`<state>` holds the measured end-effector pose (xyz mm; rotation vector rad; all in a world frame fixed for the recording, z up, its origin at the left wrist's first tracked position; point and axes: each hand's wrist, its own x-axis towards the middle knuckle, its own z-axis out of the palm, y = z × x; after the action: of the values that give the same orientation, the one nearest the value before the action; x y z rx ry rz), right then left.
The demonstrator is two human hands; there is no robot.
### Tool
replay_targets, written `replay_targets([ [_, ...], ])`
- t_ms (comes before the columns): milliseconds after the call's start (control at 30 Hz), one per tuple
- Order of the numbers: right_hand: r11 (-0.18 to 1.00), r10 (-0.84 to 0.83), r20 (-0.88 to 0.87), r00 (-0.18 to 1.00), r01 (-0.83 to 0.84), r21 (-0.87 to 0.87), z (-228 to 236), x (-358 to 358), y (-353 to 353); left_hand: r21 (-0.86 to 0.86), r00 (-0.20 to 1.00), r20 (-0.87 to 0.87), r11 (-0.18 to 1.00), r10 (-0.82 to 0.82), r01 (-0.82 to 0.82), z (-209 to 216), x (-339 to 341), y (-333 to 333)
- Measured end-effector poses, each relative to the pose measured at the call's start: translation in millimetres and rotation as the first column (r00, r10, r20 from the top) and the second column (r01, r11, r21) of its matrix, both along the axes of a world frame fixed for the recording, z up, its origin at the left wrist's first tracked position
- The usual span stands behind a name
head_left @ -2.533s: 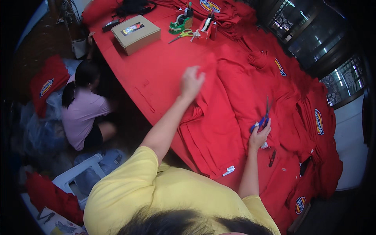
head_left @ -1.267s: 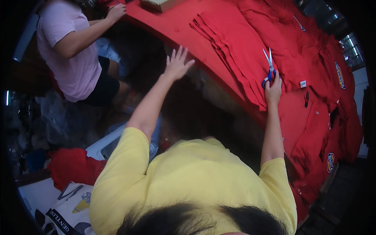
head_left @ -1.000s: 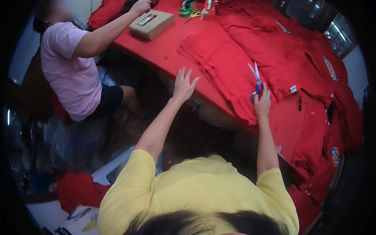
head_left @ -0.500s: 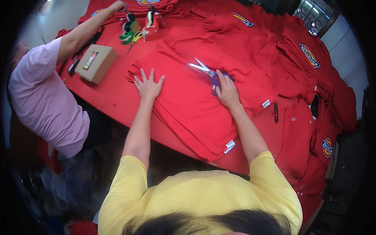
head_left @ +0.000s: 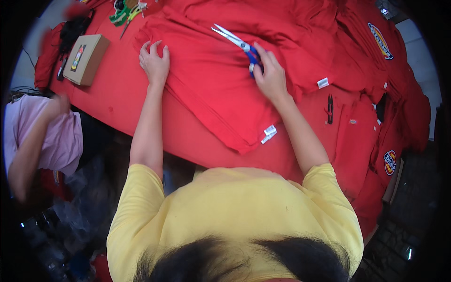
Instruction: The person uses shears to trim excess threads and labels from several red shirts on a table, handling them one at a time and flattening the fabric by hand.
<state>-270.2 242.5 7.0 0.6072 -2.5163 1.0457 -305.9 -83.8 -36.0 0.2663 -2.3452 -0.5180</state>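
Note:
My right hand point(head_left: 272, 77) is closed round the blue handles of a pair of scissors point(head_left: 244, 46). Their silver blades stand slightly apart, pointing away to the far left above the cloth. Under both hands lies a red garment point(head_left: 211, 101), spread on the table, with white tags point(head_left: 269, 134) at its near corner. My left hand point(head_left: 156, 65) rests at the garment's left edge, fingers apart and bent, with no object visible in it. Whether the fingertips catch the fabric is hard to make out.
A cardboard box point(head_left: 94, 61) stands on the red table point(head_left: 115, 101) to the left. Green-handled snips or tape gear point(head_left: 121, 15) sits beyond it. Black thread snips point(head_left: 330, 110) lie at right, near piled red garments point(head_left: 361, 70). A co-worker's arm point(head_left: 35, 141) is at far left.
The view has shifted, so the table sits higher. My left hand's fingers went from flat and spread to bent. The co-worker's arm has drawn back from the table.

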Motion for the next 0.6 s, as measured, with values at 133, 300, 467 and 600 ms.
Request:
replay_targets([
  [133, 0.972, 0.224, 0.505, 0.834, -0.154, -0.177, -12.2, 93.2, -2.0, 0.167, 0.899, 0.345, 0.960, -0.272, 0.226, 21.0, 89.5, 46.0],
  [300, 0.958, 0.158, 0.466, 0.870, -0.022, -0.285, -13.5, 143.6, 1.9, -0.140, 0.942, 0.170, 0.939, -0.290, 0.315, 2.0, 123.6, 71.0],
  [467, 0.896, 0.199, 0.690, 0.696, 0.156, -0.415, -3.6, 173.5, 27.4, -0.178, 0.954, 0.150, 0.941, -0.261, 0.286, 0.4, 125.9, 71.8],
  [600, 0.865, 0.121, 0.763, 0.635, 0.310, -0.395, -6.9, 192.0, 57.6, -0.174, 0.948, 0.135, 0.935, -0.287, 0.308, 1.2, 127.5, 69.4],
])
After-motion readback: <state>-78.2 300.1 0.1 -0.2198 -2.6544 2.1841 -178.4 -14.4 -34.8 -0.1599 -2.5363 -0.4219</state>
